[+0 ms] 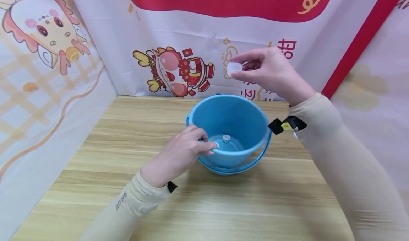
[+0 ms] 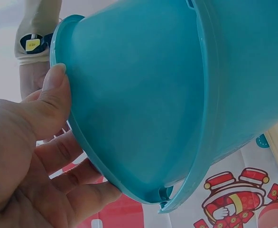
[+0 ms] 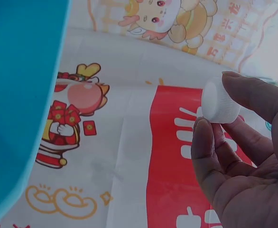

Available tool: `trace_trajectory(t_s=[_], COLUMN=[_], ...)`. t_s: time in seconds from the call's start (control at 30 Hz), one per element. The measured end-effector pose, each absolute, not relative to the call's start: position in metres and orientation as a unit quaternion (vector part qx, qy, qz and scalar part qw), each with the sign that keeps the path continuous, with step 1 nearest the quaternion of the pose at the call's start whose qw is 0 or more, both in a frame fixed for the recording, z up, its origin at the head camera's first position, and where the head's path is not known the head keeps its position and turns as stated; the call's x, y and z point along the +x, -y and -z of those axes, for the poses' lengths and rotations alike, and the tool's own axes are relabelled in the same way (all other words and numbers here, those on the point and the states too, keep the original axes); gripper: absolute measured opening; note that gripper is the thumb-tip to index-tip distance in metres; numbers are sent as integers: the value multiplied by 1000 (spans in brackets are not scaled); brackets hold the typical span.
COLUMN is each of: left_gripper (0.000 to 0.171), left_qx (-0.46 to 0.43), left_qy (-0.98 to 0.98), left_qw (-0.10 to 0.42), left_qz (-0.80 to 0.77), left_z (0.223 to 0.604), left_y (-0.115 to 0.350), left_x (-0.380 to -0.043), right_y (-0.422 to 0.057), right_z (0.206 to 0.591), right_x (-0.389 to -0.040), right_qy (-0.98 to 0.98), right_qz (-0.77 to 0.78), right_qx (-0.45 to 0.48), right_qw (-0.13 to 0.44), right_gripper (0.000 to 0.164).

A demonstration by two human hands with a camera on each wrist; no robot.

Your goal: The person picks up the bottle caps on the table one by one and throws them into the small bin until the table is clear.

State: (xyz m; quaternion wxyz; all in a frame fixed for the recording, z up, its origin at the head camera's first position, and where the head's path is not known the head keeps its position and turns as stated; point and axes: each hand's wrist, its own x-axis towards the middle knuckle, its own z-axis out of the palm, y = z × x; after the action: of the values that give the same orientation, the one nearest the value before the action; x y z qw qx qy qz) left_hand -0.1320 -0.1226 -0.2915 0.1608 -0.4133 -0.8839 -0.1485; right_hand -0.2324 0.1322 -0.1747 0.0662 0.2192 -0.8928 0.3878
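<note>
A blue bucket [image 1: 230, 153] stands upright on the table, its handle hanging down at the front. My left hand [image 1: 186, 148] grips the bucket's rim at the near left, and the left wrist view shows the thumb against the wall. Above the bucket's far right side, my right hand [image 1: 268, 68] pinches a white plastic bottle cap [image 3: 219, 102] between thumb and fingertips. The cap has a ribbed side and is apart from the bucket. Inside, a small white cap [image 1: 226, 138] lies on the bucket's floor.
The wood-grain table [image 1: 105, 184] extends around the bucket. Behind it hangs a white printed cloth [image 1: 191, 27] with red areas and cartoon figures, and more printed cloth [image 1: 73, 95] runs along the left side.
</note>
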Motion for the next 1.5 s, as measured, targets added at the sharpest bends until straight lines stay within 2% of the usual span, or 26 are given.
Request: trace_trajectory(t_s=[0.73, 0.97, 1.23, 1.5], left_gripper=[33, 33, 33, 35], left_qx=[-415, -414, -418, -411], left_qy=[886, 886, 884, 886], left_qw=[154, 154, 154, 152], left_qz=[142, 139, 142, 154], left_z=[290, 289, 290, 290], left_y=[120, 121, 121, 121], left_x=[-132, -132, -132, -132], right_y=[-111, -110, -112, -117], right_z=[188, 191, 194, 191], right_x=[-238, -240, -243, -243], right_qy=[880, 882, 879, 884], right_qz=[-404, -400, -388, -374], right_qx=[244, 246, 277, 278], right_qw=[52, 49, 20, 35], right_gripper=[51, 53, 58, 46])
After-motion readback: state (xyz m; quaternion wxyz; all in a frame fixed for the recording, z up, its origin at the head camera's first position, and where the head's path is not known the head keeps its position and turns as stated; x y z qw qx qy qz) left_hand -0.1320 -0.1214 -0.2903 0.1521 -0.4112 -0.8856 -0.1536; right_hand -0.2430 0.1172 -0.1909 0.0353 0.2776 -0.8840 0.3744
